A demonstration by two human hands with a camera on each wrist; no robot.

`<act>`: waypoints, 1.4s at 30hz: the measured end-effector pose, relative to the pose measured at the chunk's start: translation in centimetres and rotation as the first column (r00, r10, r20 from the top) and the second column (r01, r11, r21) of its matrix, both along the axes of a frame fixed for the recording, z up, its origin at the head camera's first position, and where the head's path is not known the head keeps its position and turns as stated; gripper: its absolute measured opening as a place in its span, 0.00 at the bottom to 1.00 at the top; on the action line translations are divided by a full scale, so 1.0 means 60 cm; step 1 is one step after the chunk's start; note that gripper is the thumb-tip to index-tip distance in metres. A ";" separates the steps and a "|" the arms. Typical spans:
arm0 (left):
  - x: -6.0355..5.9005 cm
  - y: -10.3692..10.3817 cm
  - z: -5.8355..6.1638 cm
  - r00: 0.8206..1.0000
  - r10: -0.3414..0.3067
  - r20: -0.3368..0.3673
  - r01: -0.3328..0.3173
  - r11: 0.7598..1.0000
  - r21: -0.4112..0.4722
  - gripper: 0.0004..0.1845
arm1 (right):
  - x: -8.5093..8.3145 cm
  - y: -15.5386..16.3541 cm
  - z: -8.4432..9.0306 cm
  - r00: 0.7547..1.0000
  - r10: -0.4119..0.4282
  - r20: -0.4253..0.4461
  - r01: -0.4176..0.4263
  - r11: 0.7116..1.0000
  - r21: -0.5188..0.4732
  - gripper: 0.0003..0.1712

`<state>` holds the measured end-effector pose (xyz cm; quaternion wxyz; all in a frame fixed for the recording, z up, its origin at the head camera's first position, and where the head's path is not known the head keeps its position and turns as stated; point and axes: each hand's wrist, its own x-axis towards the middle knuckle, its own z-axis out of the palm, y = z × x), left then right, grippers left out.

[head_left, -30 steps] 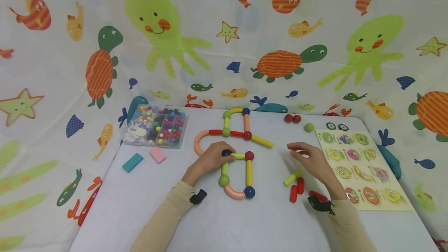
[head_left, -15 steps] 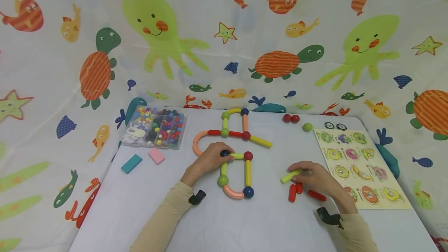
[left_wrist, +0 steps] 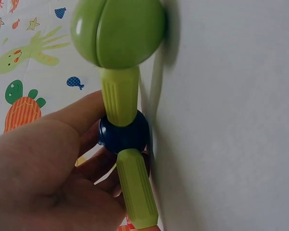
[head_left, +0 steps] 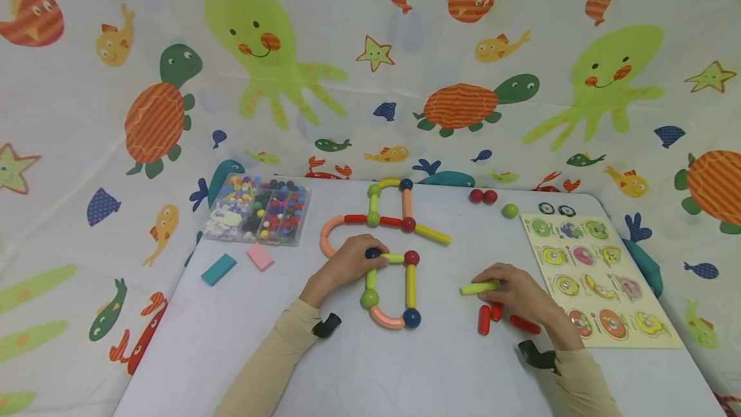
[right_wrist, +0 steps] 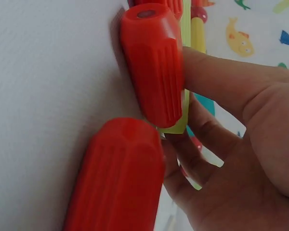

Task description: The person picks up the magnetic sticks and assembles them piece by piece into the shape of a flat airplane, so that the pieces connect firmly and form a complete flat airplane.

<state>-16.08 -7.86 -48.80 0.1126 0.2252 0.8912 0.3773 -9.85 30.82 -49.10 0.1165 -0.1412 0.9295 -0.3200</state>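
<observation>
Dark blue ball [head_left: 373, 253]: round, glossy, resting on the white table as the 10 o'clock corner of a stick-and-ball loop, one yellow-green ribbed stick leaving it toward 3 o'clock, another toward 6 o'clock; held by fingers. Yellow-green stick [head_left: 479, 287]: short, ribbed, lying nearly level, pinched at its 3 o'clock end, well apart at 4 o'clock from the ball.

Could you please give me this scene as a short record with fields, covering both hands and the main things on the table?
left hand: left hand pinches the dark blue ball of the stick figure
right hand: right hand holds a green stick just above the table
near right hand: three red sticks
far left: bead box, teal block, pink block
far right: puzzle board
</observation>
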 end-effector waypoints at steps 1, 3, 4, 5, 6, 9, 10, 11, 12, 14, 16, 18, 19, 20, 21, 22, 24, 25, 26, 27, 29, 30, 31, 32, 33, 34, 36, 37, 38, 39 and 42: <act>0.000 0.000 0.000 1.000 -0.001 0.002 0.001 1.000 0.001 0.12 | 0.000 0.000 0.001 1.000 -0.008 -0.002 0.008 1.000 0.001 0.17; 0.000 0.001 0.000 1.000 -0.004 0.005 0.004 1.000 -0.001 0.12 | -0.001 0.000 0.004 0.999 -0.031 -0.006 0.031 1.000 -0.001 0.17; 0.000 0.001 0.000 1.000 -0.005 0.005 0.005 1.000 -0.001 0.12 | -0.002 0.000 0.007 0.999 -0.037 -0.024 0.037 0.999 -0.007 0.17; 0.000 0.001 0.000 1.000 -0.006 0.002 0.006 1.000 -0.005 0.12 | -0.005 -0.001 0.011 0.998 -0.039 -0.046 0.039 0.999 -0.015 0.17; -0.001 0.000 0.000 1.000 -0.006 -0.001 0.006 1.000 -0.009 0.12 | -0.009 -0.003 0.015 0.997 -0.040 -0.073 0.038 0.999 -0.027 0.17; -0.002 0.000 0.000 1.000 -0.001 -0.002 0.001 1.000 -0.011 0.13 | -0.026 -0.009 0.028 0.987 -0.027 -0.161 0.018 0.998 -0.061 0.18; -0.002 0.000 0.000 1.000 0.000 -0.001 0.000 1.000 -0.011 0.13 | -0.032 -0.012 0.032 0.982 -0.024 -0.186 0.010 0.997 -0.072 0.19; -0.002 0.001 0.000 1.000 0.002 0.002 -0.002 1.000 -0.013 0.13 | -0.039 -0.015 0.035 0.979 -0.017 -0.204 0.001 0.997 -0.081 0.19; -0.002 0.001 0.000 1.000 0.002 0.004 -0.002 1.000 -0.011 0.13 | -0.045 -0.019 0.037 0.976 -0.013 -0.216 -0.007 0.996 -0.092 0.19; -0.002 0.001 -0.002 1.000 0.003 0.009 -0.003 1.000 -0.012 0.13 | -0.058 -0.029 0.040 0.974 -0.002 -0.227 -0.023 0.994 -0.105 0.19; -0.003 0.001 -0.003 1.000 0.000 0.010 0.000 1.000 -0.009 0.13 | -0.071 -0.041 0.039 0.972 0.009 -0.235 -0.036 0.993 -0.109 0.18; -0.003 0.000 -0.004 1.000 -0.005 0.011 0.005 1.000 -0.002 0.13 | -0.081 -0.053 0.037 0.973 0.017 -0.231 -0.045 0.992 -0.114 0.18; -0.003 0.000 -0.004 1.000 -0.007 0.011 0.007 1.000 0.000 0.12 | -0.085 -0.059 0.035 0.973 0.023 -0.230 -0.049 0.992 -0.112 0.18; -0.003 0.000 -0.004 1.000 -0.009 0.010 0.009 1.000 0.002 0.12 | -0.089 -0.066 0.033 0.975 0.029 -0.221 -0.055 0.992 -0.113 0.18; -0.003 0.000 -0.004 1.000 -0.011 0.010 0.011 1.000 0.006 0.12 | -0.093 -0.071 0.031 0.976 0.036 -0.214 -0.060 0.992 -0.110 0.18; -0.003 0.000 -0.003 1.000 -0.012 0.011 0.012 1.000 0.007 0.12 | -0.095 -0.077 0.028 0.978 0.044 -0.205 -0.068 0.992 -0.111 0.18; -0.003 -0.001 -0.002 1.000 -0.014 0.010 0.014 1.000 0.001 0.13 | -0.099 -0.089 0.025 0.979 0.064 -0.191 -0.087 0.990 -0.109 0.18; -0.003 -0.001 -0.001 1.000 -0.014 0.010 0.014 1.000 -0.001 0.13 | -0.101 -0.094 0.022 0.980 0.074 -0.185 -0.096 0.990 -0.108 0.18; -0.003 -0.002 0.000 1.000 -0.015 0.011 0.015 1.000 0.001 0.13 | -0.102 -0.100 0.021 0.981 0.083 -0.178 -0.104 0.988 -0.110 0.18; -0.003 -0.002 0.001 1.000 -0.016 0.012 0.016 1.000 0.001 0.12 | -0.104 -0.105 0.020 0.981 0.088 -0.173 -0.108 0.988 -0.110 0.18; -0.004 -0.002 0.002 1.000 -0.018 0.008 0.018 1.000 0.003 0.12 | -0.106 -0.113 0.019 0.982 0.093 -0.165 -0.113 0.987 -0.114 0.18; -0.004 -0.002 0.003 1.000 -0.020 0.007 0.020 1.000 0.005 0.12 | -0.107 -0.116 0.019 0.982 0.093 -0.163 -0.112 0.987 -0.112 0.18; -0.005 -0.003 0.004 1.000 -0.021 0.005 0.021 1.000 0.008 0.12 | -0.107 -0.119 0.019 0.983 0.094 -0.160 -0.112 0.988 -0.108 0.18; -0.005 -0.003 0.004 1.000 -0.022 0.004 0.022 1.000 0.009 0.12 | -0.108 -0.122 0.019 0.983 0.094 -0.157 -0.111 0.988 -0.104 0.18; -0.005 -0.003 0.004 1.000 -0.023 0.002 0.023 1.000 0.006 0.12 | -0.108 -0.123 0.019 0.983 0.095 -0.155 -0.111 0.989 -0.100 0.18; -0.005 -0.003 0.004 1.000 -0.023 0.002 0.023 1.000 0.008 0.12 | -0.109 -0.125 0.019 0.984 0.095 -0.153 -0.111 0.989 -0.098 0.17; -0.005 -0.002 0.005 1.000 -0.024 0.005 0.024 1.000 0.009 0.12 | -0.108 -0.128 0.018 0.985 0.100 -0.144 -0.113 0.990 -0.088 0.16; -0.005 -0.002 0.005 1.000 -0.024 0.008 0.024 1.000 0.010 0.12 | -0.108 -0.129 0.017 0.985 0.104 -0.140 -0.116 0.990 -0.085 0.16; -0.005 -0.002 0.005 1.000 -0.023 0.010 0.023 1.000 0.010 0.12 | -0.108 -0.130 0.016 0.985 0.107 -0.136 -0.119 0.989 -0.083 0.16; -0.004 -0.002 0.005 1.000 -0.023 0.010 0.023 1.000 0.010 0.12 | -0.108 -0.131 0.015 0.984 0.112 -0.137 -0.123 0.989 -0.078 0.15; -0.004 -0.003 0.005 1.000 -0.024 0.007 0.023 1.000 0.008 0.12 | -0.106 -0.133 0.012 0.985 0.111 -0.134 -0.122 0.990 -0.073 0.15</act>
